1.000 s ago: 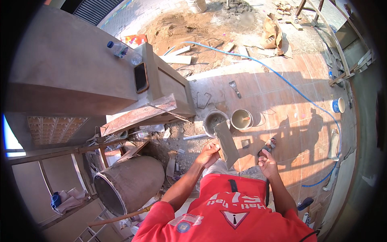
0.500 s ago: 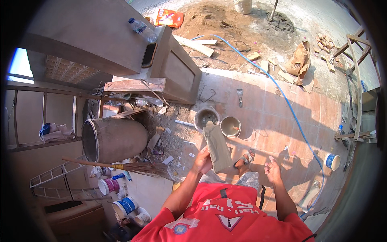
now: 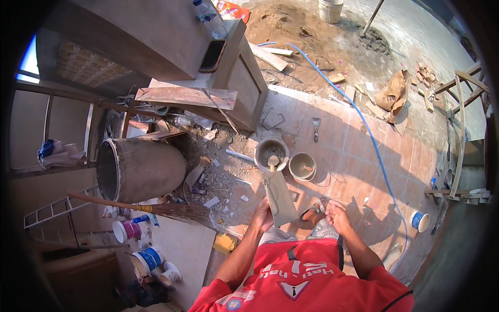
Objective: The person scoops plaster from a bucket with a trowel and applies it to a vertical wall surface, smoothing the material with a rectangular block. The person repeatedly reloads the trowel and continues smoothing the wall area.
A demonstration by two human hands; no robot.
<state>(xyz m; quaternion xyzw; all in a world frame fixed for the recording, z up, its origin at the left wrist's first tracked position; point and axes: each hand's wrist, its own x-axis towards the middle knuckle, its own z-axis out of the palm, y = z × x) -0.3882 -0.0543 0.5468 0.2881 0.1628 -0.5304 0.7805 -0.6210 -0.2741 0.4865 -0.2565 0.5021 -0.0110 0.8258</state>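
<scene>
L hand (image 3: 263, 214) grips grey trowel board (image 3: 279, 200); R hand (image 3: 338, 217) open, empty, at 3 o'clock. Mortar bucket (image 3: 271, 152) at 12.

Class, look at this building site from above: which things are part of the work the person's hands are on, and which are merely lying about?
In use: left hand holding the flat grey board; right hand, open and holding nothing; mortar bucket; second bucket.

Lying about: broom; drum; blue hose; phone; paint tubs.

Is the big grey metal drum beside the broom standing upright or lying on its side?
Lying on its side: the grey metal drum shows its round open mouth facing left.
</scene>
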